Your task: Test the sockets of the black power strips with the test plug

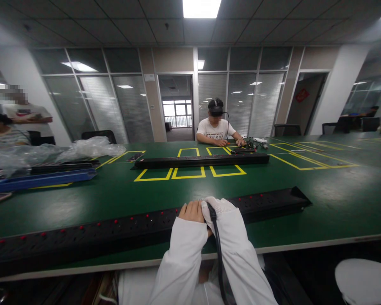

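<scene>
A long black power strip [130,224] with a row of red buttons or lights lies slantwise along the near edge of the table. My left hand [192,211], bare, rests on top of it with fingers together and curled over its far side. Pressed close beside it is my right hand [224,206] in a white dotted glove, closed around the end of a black power cable [218,243]. From there the cable runs down between my sleeves. Both hands hide the middle of the strip and the cable's tip.
Another black power strip [203,161] lies farther back on the green table [305,182], across yellow tape outlines. Opposite sits a person [214,127] in a headset, near some cables [257,144]. Clear plastic wrap [92,147] and a blue long piece [44,178] lie left. A white stool [365,281] stands right.
</scene>
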`<state>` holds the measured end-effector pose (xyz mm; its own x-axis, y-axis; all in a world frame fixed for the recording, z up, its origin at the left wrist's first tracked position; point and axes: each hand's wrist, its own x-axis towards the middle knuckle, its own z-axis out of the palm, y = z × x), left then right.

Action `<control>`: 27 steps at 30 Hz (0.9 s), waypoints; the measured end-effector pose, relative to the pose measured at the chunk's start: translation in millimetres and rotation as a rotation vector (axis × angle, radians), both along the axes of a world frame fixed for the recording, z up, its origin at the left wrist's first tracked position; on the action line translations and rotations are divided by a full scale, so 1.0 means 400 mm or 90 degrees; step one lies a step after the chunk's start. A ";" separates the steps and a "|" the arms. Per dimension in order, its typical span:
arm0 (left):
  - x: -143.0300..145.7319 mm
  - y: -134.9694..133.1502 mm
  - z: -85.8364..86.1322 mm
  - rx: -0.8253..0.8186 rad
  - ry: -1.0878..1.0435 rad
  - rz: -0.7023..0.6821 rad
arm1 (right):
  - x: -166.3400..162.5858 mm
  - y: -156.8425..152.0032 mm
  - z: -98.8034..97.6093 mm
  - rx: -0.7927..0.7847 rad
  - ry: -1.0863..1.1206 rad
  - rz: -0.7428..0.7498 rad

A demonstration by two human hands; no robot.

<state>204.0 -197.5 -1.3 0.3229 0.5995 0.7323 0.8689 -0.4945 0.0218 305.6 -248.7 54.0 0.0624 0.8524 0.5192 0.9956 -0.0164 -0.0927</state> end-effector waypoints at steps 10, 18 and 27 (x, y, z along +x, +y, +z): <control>0.003 0.000 0.000 0.017 0.001 0.015 | -0.001 0.002 -0.001 0.011 -0.003 -0.005; 0.001 0.000 -0.001 -0.001 0.006 0.016 | 0.000 0.000 0.001 0.005 -0.004 -0.006; 0.001 -0.001 0.000 -0.008 0.006 0.013 | -0.002 -0.004 0.004 0.001 0.001 -0.007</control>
<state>204.3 -197.7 -1.3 0.3173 0.6155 0.7215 0.8786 -0.4770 0.0205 304.8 -250.3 55.7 0.0726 0.8509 0.5203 0.9952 -0.0275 -0.0939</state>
